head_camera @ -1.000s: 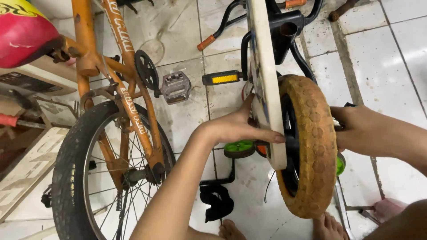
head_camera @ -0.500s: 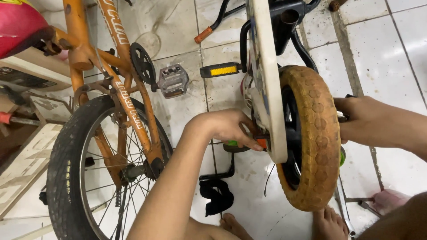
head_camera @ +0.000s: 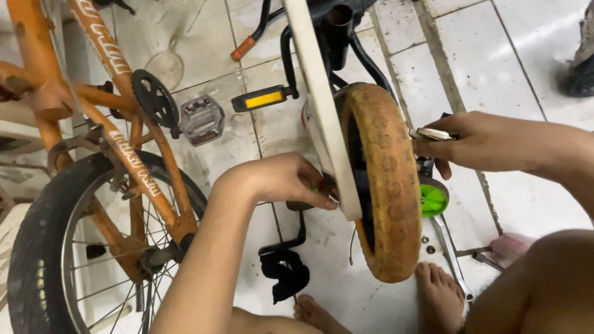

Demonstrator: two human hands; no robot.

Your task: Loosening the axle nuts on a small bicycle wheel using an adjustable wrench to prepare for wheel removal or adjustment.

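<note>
Change since earlier: both hands sit a little lower and nearer mid-frame against the wheel than half a second ago; the left fingers have curled in tighter at the hub, and the yellow-reflector pedal (head_camera: 265,99) now shows clear above them.
Left hand: left hand (head_camera: 281,179), centre of the frame, fingers bent and pinched onto something small at the axle on the near side of the white fender (head_camera: 322,105); what it grips is hidden by the fingers.
Right hand: right hand (head_camera: 479,141), right of centre, closed around a slim metal tool (head_camera: 433,133) that points in at the axle behind the tyre.
Wheel position: small wheel (head_camera: 383,185) stands in the middle of the frame, between the two hands, on the upturned little bike.
Wheel look: tan, dirty, worn tyre with a hexagon tread, black rim inside; a green training wheel (head_camera: 433,199) sits just beside it at right.
Risk, slip: the tool looks to have little bite, so it could jump off and knock the knuckles into the tyre or frame.
Risk, lost parts: small nuts (head_camera: 428,245) lie loose on the white tiles near the bare foot (head_camera: 440,295); a nudge could scatter them.
Risk, crowding: the orange bicycle (head_camera: 111,154) at left stands close to the left forearm, which could bump it.
</note>
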